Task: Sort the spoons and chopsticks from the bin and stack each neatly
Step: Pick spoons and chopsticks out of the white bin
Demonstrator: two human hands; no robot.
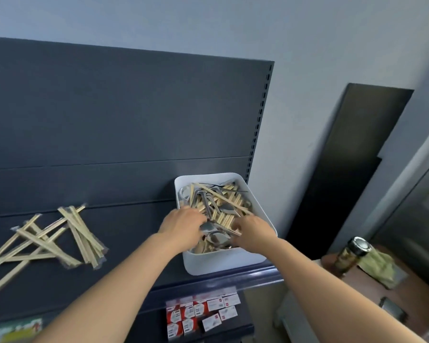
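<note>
A white bin (pixel 223 262) sits at the right end of a dark shelf (pixel 124 243). It holds a jumble of wrapped wooden chopsticks (pixel 223 196) and metal spoons (pixel 214 235). Both hands reach into it from the near side. My left hand (pixel 182 226) lies over the left part of the pile, its fingers down among the pieces. My right hand (pixel 254 232) is on the right part, fingers curled at chopsticks and spoons. What either hand holds is hidden. A loose heap of wrapped chopsticks (pixel 50 240) lies on the shelf to the left.
The shelf's dark back panel (pixel 109 107) rises behind. Small red and white boxes (pixel 198 315) fill the lower shelf. To the right stand a jar with a metal lid (pixel 352 256) on a brown surface and a dark board (pixel 344 164) leaning on the wall.
</note>
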